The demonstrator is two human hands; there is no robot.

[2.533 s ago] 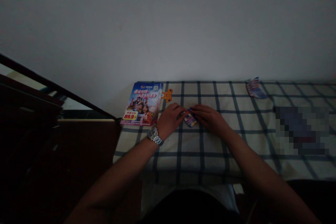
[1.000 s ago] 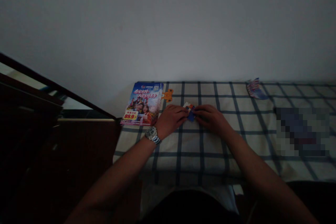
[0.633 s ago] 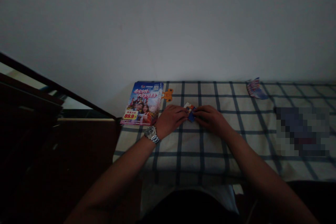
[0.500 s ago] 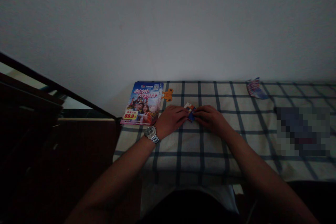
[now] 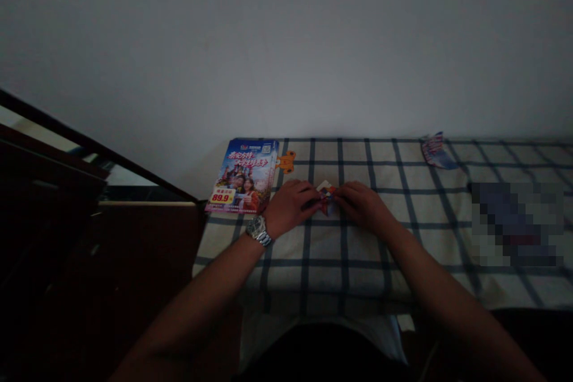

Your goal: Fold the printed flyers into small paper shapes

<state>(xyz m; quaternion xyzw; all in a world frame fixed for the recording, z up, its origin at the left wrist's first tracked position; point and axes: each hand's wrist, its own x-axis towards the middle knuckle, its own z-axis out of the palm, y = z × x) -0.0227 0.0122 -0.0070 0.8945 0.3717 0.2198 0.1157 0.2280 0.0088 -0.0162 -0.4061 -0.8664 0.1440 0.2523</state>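
Observation:
A small folded piece of printed paper [image 5: 326, 191], white, blue, orange and red, is held between my two hands above the checked cloth. My left hand [image 5: 293, 206], with a metal-band watch on the wrist, pinches its left side. My right hand [image 5: 360, 203] grips its right side with thumb and fingers closed. The fingertips cover part of the paper, so its full shape is hidden. A stack of printed flyers [image 5: 244, 176] lies to the left of my left hand, and an orange bear-shaped piece [image 5: 286, 162] sits beside the stack.
The white and blue checked cloth [image 5: 286, 277] covers the surface up to the wall [image 5: 313, 59]. A creased scrap of printed paper [image 5: 439, 152] lies at the back right. A blurred-out dark object [image 5: 514, 224] is at the right. Dark furniture [image 5: 49, 239] stands at the left.
The folded paper has turned and opened a little between my fingers, showing more of its coloured print and a pointed lower part. Both hands stay in nearly the same place.

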